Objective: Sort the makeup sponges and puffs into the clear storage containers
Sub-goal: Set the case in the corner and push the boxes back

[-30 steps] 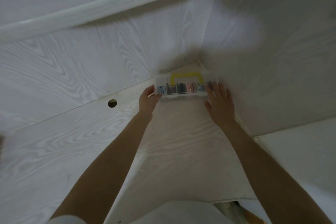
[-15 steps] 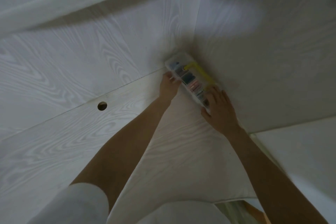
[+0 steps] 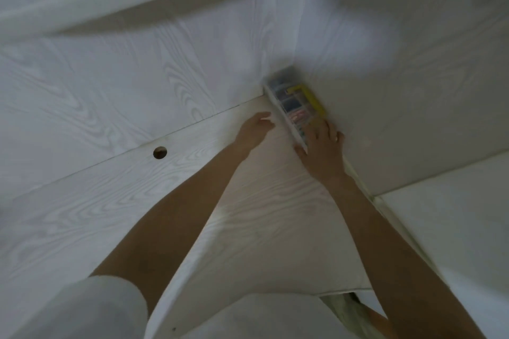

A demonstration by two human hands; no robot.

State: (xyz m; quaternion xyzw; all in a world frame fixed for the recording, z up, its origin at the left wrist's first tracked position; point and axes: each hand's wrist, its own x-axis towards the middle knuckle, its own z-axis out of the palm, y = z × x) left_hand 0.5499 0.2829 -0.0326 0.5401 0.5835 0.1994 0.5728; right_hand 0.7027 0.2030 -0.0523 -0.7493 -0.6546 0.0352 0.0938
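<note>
White desk [image 3: 110, 215], right hand [image 3: 322, 151] flat on clear container [image 3: 293, 107], left hand [image 3: 254, 129] beside

A single head-worn wide-angle view looks forward and steeply down along both outstretched arms at the white wood-grain surface [image 3: 82, 215], facing its far corner where two wall panels meet; the hands lie at mid-frame, arm's reach away

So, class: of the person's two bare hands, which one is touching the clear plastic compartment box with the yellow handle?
The right hand: its fingers rest on the near end of the clear plastic compartment box with the yellow handle. The left hand hovers beside it, apart.
</note>
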